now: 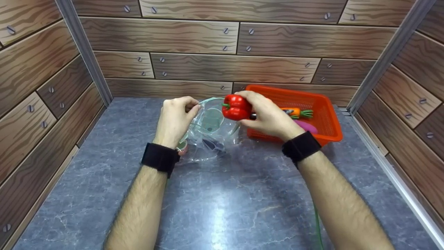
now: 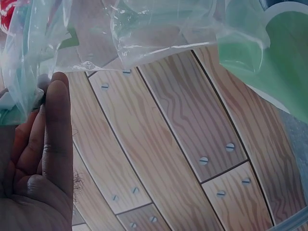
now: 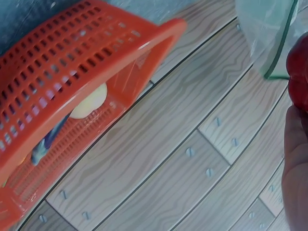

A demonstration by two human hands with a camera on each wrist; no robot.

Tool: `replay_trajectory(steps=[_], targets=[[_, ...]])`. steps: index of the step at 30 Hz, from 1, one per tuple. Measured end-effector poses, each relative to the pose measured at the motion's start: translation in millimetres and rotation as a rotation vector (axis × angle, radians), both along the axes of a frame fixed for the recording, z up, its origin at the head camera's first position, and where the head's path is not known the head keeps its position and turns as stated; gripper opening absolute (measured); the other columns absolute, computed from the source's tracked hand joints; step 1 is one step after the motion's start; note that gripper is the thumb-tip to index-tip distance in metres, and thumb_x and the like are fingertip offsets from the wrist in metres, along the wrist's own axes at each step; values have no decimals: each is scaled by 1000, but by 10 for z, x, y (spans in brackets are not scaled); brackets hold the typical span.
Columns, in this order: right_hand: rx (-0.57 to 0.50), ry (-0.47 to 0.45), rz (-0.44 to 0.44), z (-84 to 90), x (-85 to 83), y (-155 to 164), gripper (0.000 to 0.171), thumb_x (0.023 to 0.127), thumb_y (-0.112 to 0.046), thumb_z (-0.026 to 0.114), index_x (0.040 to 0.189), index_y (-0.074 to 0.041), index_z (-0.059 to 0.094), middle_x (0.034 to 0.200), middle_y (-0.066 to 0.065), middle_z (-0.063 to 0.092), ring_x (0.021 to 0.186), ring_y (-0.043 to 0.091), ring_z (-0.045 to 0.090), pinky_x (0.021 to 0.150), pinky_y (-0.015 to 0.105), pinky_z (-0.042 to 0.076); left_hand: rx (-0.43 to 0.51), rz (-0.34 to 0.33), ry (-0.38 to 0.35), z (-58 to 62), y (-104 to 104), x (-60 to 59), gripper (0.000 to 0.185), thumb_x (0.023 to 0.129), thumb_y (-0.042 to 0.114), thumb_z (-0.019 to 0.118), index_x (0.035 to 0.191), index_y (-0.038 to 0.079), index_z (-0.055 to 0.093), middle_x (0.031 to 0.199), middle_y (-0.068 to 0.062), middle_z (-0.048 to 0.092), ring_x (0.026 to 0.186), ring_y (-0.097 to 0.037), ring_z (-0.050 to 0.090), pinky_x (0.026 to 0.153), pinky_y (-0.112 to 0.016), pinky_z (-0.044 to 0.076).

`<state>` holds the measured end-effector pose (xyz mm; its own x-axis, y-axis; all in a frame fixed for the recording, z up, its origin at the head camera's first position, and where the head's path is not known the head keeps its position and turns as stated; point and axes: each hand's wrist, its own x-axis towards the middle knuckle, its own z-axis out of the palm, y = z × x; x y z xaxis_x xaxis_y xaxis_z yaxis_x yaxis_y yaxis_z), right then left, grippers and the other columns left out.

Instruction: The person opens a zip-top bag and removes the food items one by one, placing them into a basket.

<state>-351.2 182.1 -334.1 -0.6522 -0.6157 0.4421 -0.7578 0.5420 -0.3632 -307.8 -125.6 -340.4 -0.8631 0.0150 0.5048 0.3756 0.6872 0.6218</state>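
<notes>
A: Head view. Left hand [image 1: 177, 118] pinches the rim of a clear plastic bag [image 1: 208, 133], fingers curled together on the film and holding the mouth up. The bag rests on the grey stone-look table [image 1: 222, 208]; a dark item and something reddish lie inside, too blurred through the film to name.

B: And the right?

A: Right hand [image 1: 269, 116] grips a red bell pepper [image 1: 236, 107], fingers and thumb clamped round it, green stem pointing left. The pepper is in the air at the bag's mouth, just right of the raised rim. Behind that hand stands an orange plastic basket [image 1: 322, 114] holding a carrot [image 1: 295, 112] and a purple item [image 1: 307, 125].

B: Left wrist view?

A: Fingers [image 2: 55, 125] straight and held together, tips against the bag film [image 2: 159, 29] overhead. Green print shows on the bag at upper right. Whether the thumb closes on the film, cannot tell here.

B: Right wrist view?

A: Basket wall [image 3: 72, 72] fills the left; a pale rounded item [image 3: 89, 103] shows through the mesh. Pepper [image 3: 299, 72] at the right edge, touching the hand [image 3: 294, 178], beside the bag's green-edged rim [image 3: 272, 38]. Finger spacing not visible.
</notes>
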Motion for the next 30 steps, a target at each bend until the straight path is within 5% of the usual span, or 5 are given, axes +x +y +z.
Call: replay_trajectory(steps=[17, 30], targets=[[-89, -144, -208, -58, -165, 535, 81, 100, -8, 94, 170, -5, 53, 159, 21, 67, 141, 40, 70, 123, 57, 59, -8, -2, 4, -1, -9, 10, 13, 111, 15, 82, 115, 6, 90, 107, -12, 91, 97, -27, 88, 88, -46, 71], [-31, -238, -348, -221, -264, 893, 77, 106, -14, 89, 172, -4, 50, 165, 26, 62, 150, 47, 64, 129, 67, 54, -8, -1, 3, -9, 1, -7, 11, 110, 14, 83, 114, 6, 91, 105, -11, 91, 96, -27, 87, 88, -47, 71]])
